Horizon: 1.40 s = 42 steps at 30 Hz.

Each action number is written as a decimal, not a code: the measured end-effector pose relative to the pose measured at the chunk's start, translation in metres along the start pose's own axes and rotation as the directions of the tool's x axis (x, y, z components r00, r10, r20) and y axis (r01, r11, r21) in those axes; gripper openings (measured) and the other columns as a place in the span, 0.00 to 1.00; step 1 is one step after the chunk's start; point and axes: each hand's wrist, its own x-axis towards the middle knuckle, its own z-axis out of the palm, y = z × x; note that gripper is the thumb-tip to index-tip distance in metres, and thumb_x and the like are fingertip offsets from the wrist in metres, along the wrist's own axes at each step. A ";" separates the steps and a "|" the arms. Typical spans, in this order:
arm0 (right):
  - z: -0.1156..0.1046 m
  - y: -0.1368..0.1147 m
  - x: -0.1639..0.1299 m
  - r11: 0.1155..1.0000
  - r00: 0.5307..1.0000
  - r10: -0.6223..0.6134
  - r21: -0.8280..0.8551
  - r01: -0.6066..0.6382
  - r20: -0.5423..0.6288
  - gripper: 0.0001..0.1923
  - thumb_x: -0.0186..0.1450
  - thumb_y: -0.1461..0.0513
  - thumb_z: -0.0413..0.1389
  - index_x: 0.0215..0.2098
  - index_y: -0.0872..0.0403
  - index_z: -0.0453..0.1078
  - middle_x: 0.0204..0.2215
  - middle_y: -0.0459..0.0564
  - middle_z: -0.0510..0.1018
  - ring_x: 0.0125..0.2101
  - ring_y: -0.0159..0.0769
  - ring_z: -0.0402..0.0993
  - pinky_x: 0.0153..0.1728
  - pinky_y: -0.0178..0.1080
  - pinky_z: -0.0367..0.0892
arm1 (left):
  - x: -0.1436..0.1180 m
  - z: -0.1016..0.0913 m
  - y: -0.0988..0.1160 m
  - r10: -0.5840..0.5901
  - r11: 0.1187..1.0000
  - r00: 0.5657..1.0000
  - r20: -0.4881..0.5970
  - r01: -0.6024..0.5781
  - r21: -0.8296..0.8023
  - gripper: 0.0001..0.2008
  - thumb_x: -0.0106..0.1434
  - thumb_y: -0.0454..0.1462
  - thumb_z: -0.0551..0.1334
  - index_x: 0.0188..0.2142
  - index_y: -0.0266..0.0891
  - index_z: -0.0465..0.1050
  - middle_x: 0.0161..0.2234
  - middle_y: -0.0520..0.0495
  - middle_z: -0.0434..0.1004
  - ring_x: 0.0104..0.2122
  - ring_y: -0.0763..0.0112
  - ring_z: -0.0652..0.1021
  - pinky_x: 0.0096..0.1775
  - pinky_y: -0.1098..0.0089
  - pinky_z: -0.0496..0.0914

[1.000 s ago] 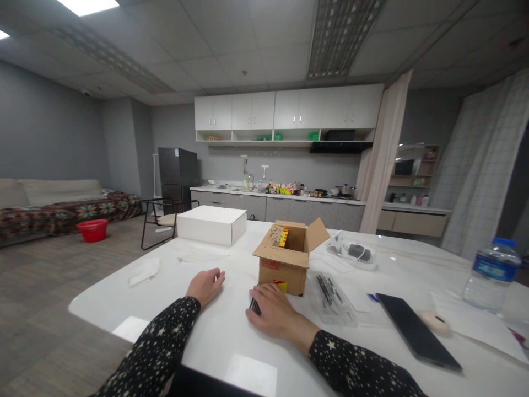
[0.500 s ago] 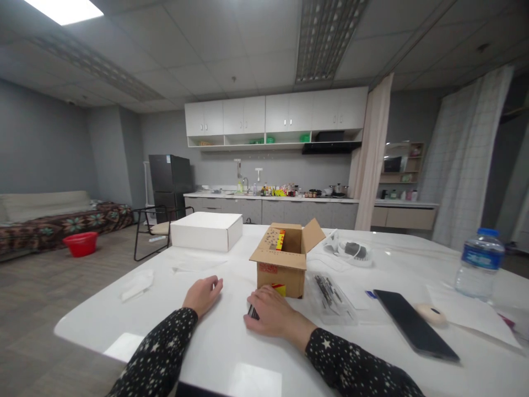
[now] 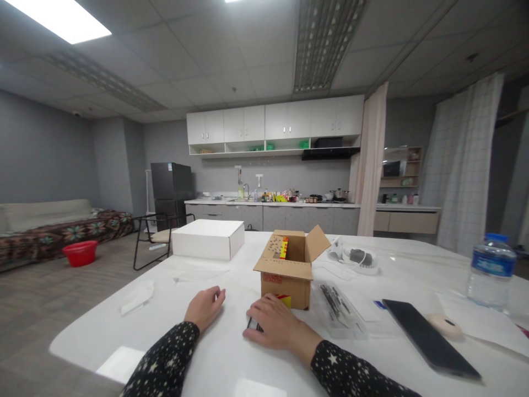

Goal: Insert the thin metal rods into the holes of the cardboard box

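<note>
My left hand rests on the white table, its thumb and loosely curled fingers a little apart, with nothing seen in it. To its right, my right hand lies low over the table, fingers bent round a small dark flat object with a pale edge. Most of that object is hidden under the palm. Just behind my right hand stands an open cardboard box, flaps up, with a yellow and red pack in it. A clear plastic case of thin metal tools lies right of the box.
A white box stands at the back left, a crumpled white tissue at the left. A black phone, a round beige item and a water bottle are at the right. A white cable coil lies behind them.
The view has tilted up slightly, so the table's things sit lower in the picture. Both hands keep nearly the same places and poses.
</note>
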 end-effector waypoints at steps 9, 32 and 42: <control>-0.001 0.001 -0.001 0.990 0.988 -0.134 0.064 0.130 0.071 0.12 0.58 0.58 0.53 0.39 0.54 0.68 0.40 0.50 0.73 0.42 0.40 0.65 0.47 0.41 0.53 | -0.001 0.000 0.000 -0.026 1.000 1.000 -0.002 0.026 -0.018 0.18 0.64 0.44 0.47 0.22 0.39 0.63 0.19 0.52 0.66 0.23 0.73 0.67 0.29 0.73 0.54; 0.022 -0.009 0.030 0.909 0.951 -0.309 -0.293 0.295 -0.001 0.06 0.63 0.62 0.55 0.28 0.54 0.68 0.26 0.46 0.75 0.31 0.35 0.69 0.36 0.40 0.59 | -0.002 0.002 -0.001 -0.032 0.999 0.999 -0.020 0.032 0.001 0.19 0.65 0.43 0.47 0.23 0.39 0.66 0.19 0.51 0.69 0.23 0.72 0.68 0.29 0.72 0.54; 0.023 -0.012 0.042 0.848 0.923 -0.381 -0.374 0.375 0.061 0.10 0.62 0.64 0.56 0.23 0.55 0.67 0.24 0.48 0.76 0.25 0.34 0.69 0.30 0.40 0.59 | -0.002 0.003 0.001 -0.025 0.999 1.000 -0.013 0.025 0.034 0.19 0.65 0.42 0.46 0.23 0.39 0.65 0.20 0.50 0.70 0.24 0.71 0.69 0.30 0.71 0.54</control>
